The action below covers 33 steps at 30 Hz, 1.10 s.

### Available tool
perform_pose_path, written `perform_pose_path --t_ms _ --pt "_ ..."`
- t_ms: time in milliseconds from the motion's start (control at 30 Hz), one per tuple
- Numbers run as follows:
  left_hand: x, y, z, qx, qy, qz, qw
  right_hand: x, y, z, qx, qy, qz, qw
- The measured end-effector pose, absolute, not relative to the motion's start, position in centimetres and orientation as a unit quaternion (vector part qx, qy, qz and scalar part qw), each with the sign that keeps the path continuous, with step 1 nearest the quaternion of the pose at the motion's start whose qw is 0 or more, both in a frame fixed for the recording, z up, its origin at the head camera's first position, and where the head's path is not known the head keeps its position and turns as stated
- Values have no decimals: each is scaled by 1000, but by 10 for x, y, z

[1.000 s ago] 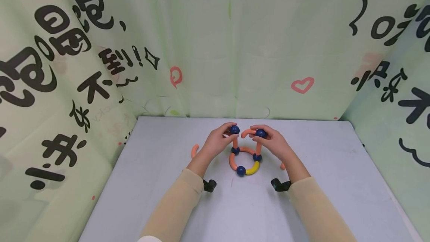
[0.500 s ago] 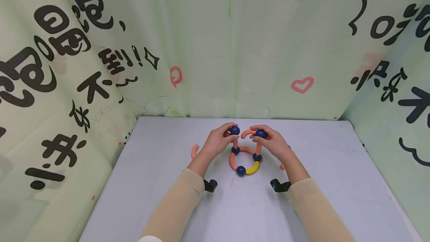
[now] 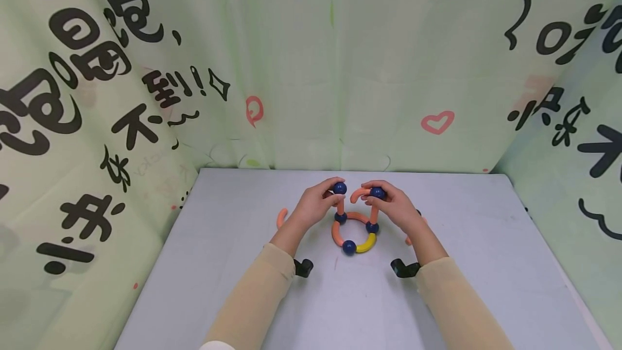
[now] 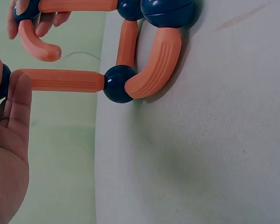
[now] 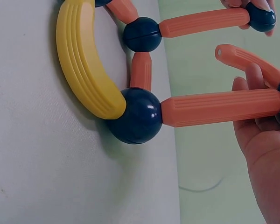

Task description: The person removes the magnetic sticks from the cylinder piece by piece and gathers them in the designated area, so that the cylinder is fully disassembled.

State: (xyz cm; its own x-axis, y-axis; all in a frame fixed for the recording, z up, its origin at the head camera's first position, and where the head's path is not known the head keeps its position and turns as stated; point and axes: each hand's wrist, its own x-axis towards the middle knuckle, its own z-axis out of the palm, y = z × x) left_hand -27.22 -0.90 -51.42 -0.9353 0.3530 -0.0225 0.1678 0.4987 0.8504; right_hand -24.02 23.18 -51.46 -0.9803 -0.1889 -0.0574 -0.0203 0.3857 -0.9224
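Note:
A ring of curved rods and blue balls lies on the table, with a yellow curved rod [image 3: 366,244] at its front right and an orange curved rod [image 3: 337,234] at its left. Two straight orange rods rise from it. My left hand [image 3: 315,203] pinches the blue ball [image 3: 339,188] atop the left upright rod [image 4: 67,80]. Atop the right upright rod [image 5: 221,108], my right hand [image 3: 396,207] grips another blue ball [image 3: 377,193]. A curved orange rod [image 5: 245,58] sticks out from that ball toward the left, its other end free in the air.
Another orange curved piece [image 3: 281,217] lies left of my left forearm. Beside my right wrist, a further orange piece [image 3: 408,240] is mostly hidden. The white table [image 3: 350,307] ends at the back against a printed curtain [image 3: 301,123].
The free end of the curved orange rod by my right hand has dipped slightly. Both hands keep nearly the same place and hold.

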Motion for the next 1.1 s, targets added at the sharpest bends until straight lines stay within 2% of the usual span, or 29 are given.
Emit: perform_pose_path --t_ms 367,633,800,1100 --pt "-275 -12 -515 155 859 479 94 -240 230 -514 -68 822 -560 79" --pt "-279 -26 -519 148 865 478 35 -241 229 -514 -66 822 -560 82" --pt "-286 -43 -529 115 875 471 4 -242 230 -516 -59 829 -551 79" --pt "-293 -77 -549 75 905 419 23 -242 231 -517 -52 828 -553 77"
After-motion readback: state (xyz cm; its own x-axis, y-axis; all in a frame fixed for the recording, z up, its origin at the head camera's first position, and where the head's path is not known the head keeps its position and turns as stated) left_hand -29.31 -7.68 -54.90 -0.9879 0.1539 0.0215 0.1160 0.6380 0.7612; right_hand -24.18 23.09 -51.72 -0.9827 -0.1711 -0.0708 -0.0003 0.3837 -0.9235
